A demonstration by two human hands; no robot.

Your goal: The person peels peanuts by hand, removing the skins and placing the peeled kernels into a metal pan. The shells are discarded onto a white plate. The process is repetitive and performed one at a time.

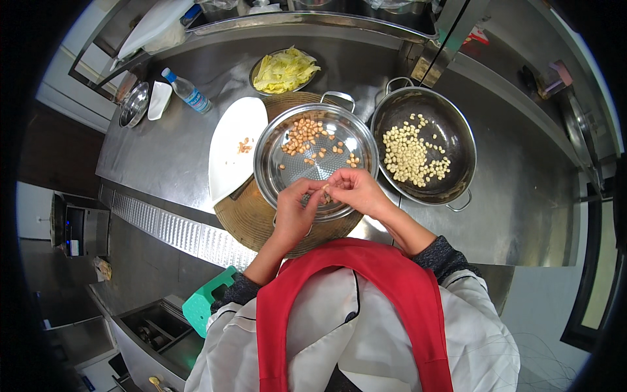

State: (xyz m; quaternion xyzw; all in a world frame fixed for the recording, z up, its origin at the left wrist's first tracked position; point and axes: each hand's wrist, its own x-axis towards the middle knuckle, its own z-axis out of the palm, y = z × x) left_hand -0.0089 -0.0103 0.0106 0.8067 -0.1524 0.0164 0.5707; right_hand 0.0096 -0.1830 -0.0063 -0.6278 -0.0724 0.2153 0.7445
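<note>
My left hand (pixel 298 208) and my right hand (pixel 356 192) meet over the near part of a steel pan (pixel 263 183). A small peanut (pixel 325 188) is pinched between their fingertips, partly hidden by them. Unpeeled reddish peanuts (pixel 302 134) lie in that pan, mostly at its far side. To the right, a dark-bottomed two-handled pan (pixel 453 127) holds many pale, skinless peanuts (pixel 409 154). Left of the steel pan, a white curved dish (pixel 235 122) bears a small heap of reddish skins (pixel 244 145).
The steel pan rests on a round wooden board (pixel 240 232) on the steel counter (pixel 147 157). Beyond are a plate of yellow-green leaves (pixel 285 71), a plastic bottle (pixel 188 91), a small white dish (pixel 159 100) and a steel bowl (pixel 134 105). A green stool (pixel 201 306) stands below left.
</note>
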